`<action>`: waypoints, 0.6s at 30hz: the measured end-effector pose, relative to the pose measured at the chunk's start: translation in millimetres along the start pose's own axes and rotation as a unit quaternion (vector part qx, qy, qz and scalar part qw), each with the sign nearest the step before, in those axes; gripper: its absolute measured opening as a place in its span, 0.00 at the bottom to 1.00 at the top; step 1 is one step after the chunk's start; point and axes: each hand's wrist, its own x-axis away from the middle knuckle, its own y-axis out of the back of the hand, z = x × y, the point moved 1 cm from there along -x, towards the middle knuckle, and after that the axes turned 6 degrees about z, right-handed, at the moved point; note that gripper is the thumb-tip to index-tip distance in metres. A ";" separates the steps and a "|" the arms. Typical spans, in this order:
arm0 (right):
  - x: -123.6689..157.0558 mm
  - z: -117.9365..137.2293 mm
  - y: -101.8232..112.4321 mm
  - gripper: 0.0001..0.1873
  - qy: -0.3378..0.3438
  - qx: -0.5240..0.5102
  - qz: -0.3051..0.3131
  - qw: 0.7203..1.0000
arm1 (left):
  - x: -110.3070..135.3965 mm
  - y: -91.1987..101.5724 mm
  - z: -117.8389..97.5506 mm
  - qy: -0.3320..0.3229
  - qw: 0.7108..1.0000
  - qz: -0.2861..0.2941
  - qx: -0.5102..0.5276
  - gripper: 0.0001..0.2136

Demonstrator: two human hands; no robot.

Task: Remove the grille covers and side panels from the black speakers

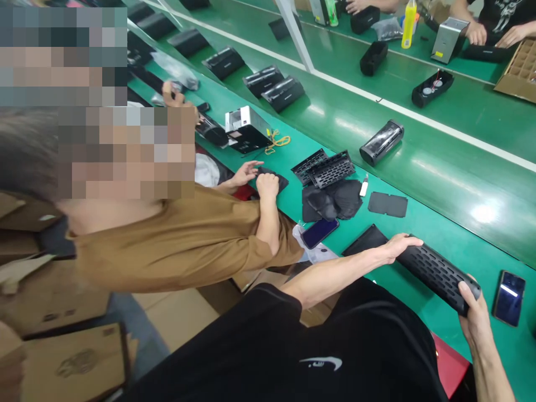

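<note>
Between my two hands I hold a long black speaker grille (435,271) with rows of oval slots, tilted above the green bench (473,251). My left hand (400,247) grips its far left end, fingers partly hidden behind it. At the near right end, my right hand (473,307) is closed on it with the thumb on the slotted face. A smooth black panel (366,240) lies on the bench beside my left wrist. A flat dark grey sheet (387,205) lies farther back.
A phone (509,297) lies at the right, another phone (320,233) at the left. Slotted black panels (333,169) rest near black cloth pieces (333,200). A co-worker in a brown shirt (180,240) sits close on my left. Black speakers (382,142) sit on the green conveyor (444,173).
</note>
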 end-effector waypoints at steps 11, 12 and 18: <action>-0.9 -17.6 24.2 0.34 -0.090 0.004 -0.003 0.996 | -7.2 8.8 12.1 -0.038 0.995 0.078 -0.049 0.42; 1.1 -22.1 26.2 0.34 -0.094 0.014 -0.014 0.995 | -5.9 9.4 16.3 -0.039 0.995 0.066 -0.068 0.44; -6.5 -10.6 28.7 0.34 -0.171 0.053 -0.037 0.983 | 16.8 55.0 34.1 -0.075 0.981 0.011 -0.179 0.30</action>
